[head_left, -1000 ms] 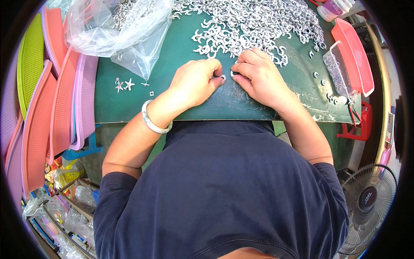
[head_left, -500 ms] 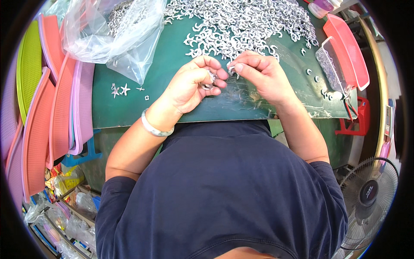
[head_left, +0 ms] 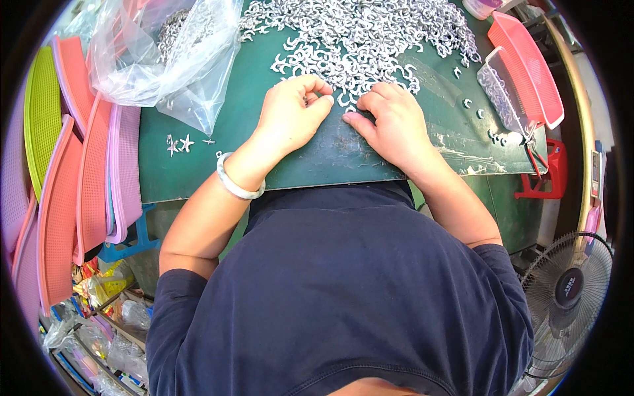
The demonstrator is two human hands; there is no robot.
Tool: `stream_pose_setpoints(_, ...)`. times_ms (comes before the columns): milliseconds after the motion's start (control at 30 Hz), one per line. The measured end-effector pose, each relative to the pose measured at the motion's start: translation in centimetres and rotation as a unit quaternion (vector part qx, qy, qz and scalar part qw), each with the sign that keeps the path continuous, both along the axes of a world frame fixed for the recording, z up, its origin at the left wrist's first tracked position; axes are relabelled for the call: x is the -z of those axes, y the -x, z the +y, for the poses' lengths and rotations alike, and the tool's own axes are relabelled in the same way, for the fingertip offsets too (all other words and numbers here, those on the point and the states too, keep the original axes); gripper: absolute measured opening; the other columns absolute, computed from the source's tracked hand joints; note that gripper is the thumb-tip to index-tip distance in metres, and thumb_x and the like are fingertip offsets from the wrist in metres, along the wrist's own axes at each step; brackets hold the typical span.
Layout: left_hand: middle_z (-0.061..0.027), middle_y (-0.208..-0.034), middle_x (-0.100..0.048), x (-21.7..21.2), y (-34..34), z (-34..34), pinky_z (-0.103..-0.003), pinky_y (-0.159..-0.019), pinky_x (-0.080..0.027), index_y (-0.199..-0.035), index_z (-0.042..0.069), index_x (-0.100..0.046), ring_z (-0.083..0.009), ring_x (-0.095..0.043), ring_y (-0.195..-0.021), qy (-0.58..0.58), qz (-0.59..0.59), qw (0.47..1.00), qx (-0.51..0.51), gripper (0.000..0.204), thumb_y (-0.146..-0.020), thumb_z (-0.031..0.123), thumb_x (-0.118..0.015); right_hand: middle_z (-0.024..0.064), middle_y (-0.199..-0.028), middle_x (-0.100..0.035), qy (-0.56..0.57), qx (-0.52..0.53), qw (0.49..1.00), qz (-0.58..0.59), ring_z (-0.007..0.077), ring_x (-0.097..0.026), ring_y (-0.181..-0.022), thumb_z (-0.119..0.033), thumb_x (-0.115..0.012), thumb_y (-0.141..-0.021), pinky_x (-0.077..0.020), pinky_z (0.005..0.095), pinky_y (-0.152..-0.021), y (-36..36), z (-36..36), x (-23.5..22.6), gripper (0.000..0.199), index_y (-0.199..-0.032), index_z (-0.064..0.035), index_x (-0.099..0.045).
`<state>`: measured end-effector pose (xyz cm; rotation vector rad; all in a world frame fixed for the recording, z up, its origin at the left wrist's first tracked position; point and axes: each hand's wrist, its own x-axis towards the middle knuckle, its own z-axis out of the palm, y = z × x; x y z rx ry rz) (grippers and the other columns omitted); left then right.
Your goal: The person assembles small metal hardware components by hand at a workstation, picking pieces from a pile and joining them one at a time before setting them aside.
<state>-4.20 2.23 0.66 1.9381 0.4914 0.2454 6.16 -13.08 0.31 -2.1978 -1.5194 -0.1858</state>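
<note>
Small silver crescent-shaped metal pieces [head_left: 370,49] lie in a wide heap on the green tabletop [head_left: 290,173]. My left hand [head_left: 294,112] is at the heap's near edge, back turned up and fingers curled in; small metal pieces are mostly hidden inside it. A pale bangle [head_left: 238,181] circles that wrist. Just to the right, my right hand [head_left: 394,125] reaches palm-down to the pile. Its thumb and forefinger are parted, with a crescent piece [head_left: 350,109] close to their tips. The other fingers curl over the heap's edge.
A clear plastic bag [head_left: 198,92] of metal pieces stands far left, with star-shaped pieces [head_left: 187,142] near it. Stacked plastic baskets [head_left: 125,171] line the left. At right are a clear tray [head_left: 500,92], a pink basket [head_left: 528,69], a red stool [head_left: 555,168] and a fan [head_left: 568,290].
My left hand has turned from palm-up, showing metal pieces, to palm-down. My right hand has left its pinch on a crescent piece and lowered to the heap. The view has shifted slightly.
</note>
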Motion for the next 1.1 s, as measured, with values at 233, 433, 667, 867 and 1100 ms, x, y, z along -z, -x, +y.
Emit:
stream_pose_setpoints(233,-0.0065,-0.071,-0.060,0.3,-1.0,0.7,-0.030,-0.058,-0.046,-0.095,0.010,-0.067,-0.0183,-0.055,-0.060,-0.261,-0.036,0.957,0.120,0.021,-0.074,0.009,-0.065,0.0065,-0.074,-0.055,-0.018,-0.002,0.999,-0.030,0.0244,-0.055,-0.075,-0.023,-0.067,-0.070,-0.0437,0.0358,-0.068,0.2,0.3,0.4,0.018,-0.074,-0.0058,-0.061)
stream_pose_setpoints(433,-0.0085,-0.077,-0.061,0.5,-1.4,1.5,-0.034,-0.062,-0.047,-0.087,0.009,-0.067,-0.0248,-0.059,-0.071,-0.313,-0.076,0.930,0.175,0.014,-0.074,0.009,-0.064,0.0075,-0.074,-0.055,-0.022,-0.007,0.997,0.072,0.0262,-0.056,-0.074,-0.016,-0.064,-0.072,-0.0448,0.0368,-0.069,-0.1,-0.2,0.3,0.010,-0.073,-0.0066,-0.059)
stream_pose_setpoints(667,-0.0092,-0.077,-0.059,1.2,-1.4,1.2,-0.037,-0.064,-0.047,-0.082,0.006,-0.060,-0.0283,-0.059,-0.073,-0.330,-0.127,0.919,0.177,0.007,-0.076,0.009,-0.062,0.0100,-0.076,-0.056,-0.058,-0.009,0.974,0.219,0.0287,-0.056,-0.074,-0.010,-0.062,-0.076,-0.0443,0.0369,-0.066,-0.5,-0.7,-0.3,0.009,-0.075,-0.0038,-0.056)
stream_pose_setpoints(867,-0.0096,-0.080,-0.061,0.4,-1.4,0.7,-0.037,-0.065,-0.047,-0.082,0.006,-0.060,-0.0290,-0.060,-0.075,-0.340,-0.089,0.917,0.189,0.006,-0.077,0.010,-0.061,0.0115,-0.076,-0.056,-0.074,-0.010,0.964,0.256,0.0290,-0.055,-0.073,-0.008,-0.062,-0.077,-0.0438,0.0363,-0.065,-1.0,-1.0,-0.6,0.009,-0.078,-0.0030,-0.055)
stream_pose_setpoints(1100,-0.0091,-0.077,-0.061,0.5,-1.7,1.0,-0.034,-0.062,-0.047,-0.082,0.006,-0.061,-0.0268,-0.060,-0.070,-0.303,-0.043,0.931,0.197,0.006,-0.077,0.009,-0.060,0.0091,-0.075,-0.057,-0.091,0.001,0.941,0.326,0.0204,-0.055,-0.065,-0.006,-0.060,-0.080,-0.0434,0.0312,-0.059,-1.7,-1.6,-0.1,0.007,-0.082,-0.0020,-0.055)
